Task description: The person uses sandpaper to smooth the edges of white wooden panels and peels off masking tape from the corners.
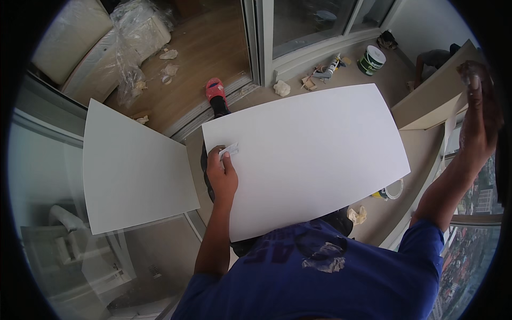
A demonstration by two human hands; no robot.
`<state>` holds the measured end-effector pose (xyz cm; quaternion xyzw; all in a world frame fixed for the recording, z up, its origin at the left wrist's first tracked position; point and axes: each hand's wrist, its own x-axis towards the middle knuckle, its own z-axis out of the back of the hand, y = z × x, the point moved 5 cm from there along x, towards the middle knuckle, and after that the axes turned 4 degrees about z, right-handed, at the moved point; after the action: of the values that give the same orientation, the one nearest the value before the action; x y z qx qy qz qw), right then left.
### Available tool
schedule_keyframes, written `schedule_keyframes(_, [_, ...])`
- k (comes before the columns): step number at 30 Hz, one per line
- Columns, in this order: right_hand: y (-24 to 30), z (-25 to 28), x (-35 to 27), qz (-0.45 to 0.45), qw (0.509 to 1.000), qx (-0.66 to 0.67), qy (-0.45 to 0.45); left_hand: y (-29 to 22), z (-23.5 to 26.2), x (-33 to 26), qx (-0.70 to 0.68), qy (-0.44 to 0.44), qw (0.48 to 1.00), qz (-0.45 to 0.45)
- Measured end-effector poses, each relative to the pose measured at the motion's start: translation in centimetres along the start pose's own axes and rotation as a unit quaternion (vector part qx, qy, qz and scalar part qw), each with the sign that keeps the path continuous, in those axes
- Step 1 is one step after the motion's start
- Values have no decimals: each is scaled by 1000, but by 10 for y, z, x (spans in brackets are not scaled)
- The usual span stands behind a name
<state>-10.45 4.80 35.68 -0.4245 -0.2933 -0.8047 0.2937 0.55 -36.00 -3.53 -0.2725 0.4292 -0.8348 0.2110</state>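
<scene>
A large white panel [320,154] lies across my lap, its top face smooth and blank. My left hand [221,173] rests on its left part, thumb and fingers pinching a small crumpled whitish piece [229,151], perhaps paper or film. Off the panel, my right hand [480,109] is raised at the far right edge with its fingers closed. A thin pale strip [453,117] runs down beside that hand; whether the hand holds it I cannot tell. Whitish smears mark the right hand's fingers.
A second white panel [136,173] leans at the left by the glass. My foot in a red shoe [215,89] is by the door track. Beyond are a paint bucket [372,60], a sealant tube [333,65] and another person's arm [420,69]. A beige board [434,98] stands at right.
</scene>
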Motion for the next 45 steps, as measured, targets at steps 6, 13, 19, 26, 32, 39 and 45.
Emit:
schedule_keyframes(6, [-10,-44,0,65,974,204,70,-10,15,8,0,-26,999,-36])
schedule_keyframes(13, [-84,49,3,-60,959,211,-181,-7,6,12,6,-26,999,-21])
schedule_keyframes(19, [-166,4,-128,-360,904,229,-34,31,15,6,-23,18,998,64])
schedule_keyframes(26, [-87,-97,-287,-372,872,97,302,15,5,6,-21,56,995,76])
schedule_keyframes(32, [-22,-185,-309,-160,919,-47,357,12,3,8,19,50,994,98])
schedule_keyframes(39, [-96,-121,-286,-340,930,57,128,20,8,7,6,35,996,79])
schedule_keyframes(45, [-154,2,-316,-496,863,63,-74,20,8,7,30,41,995,82])
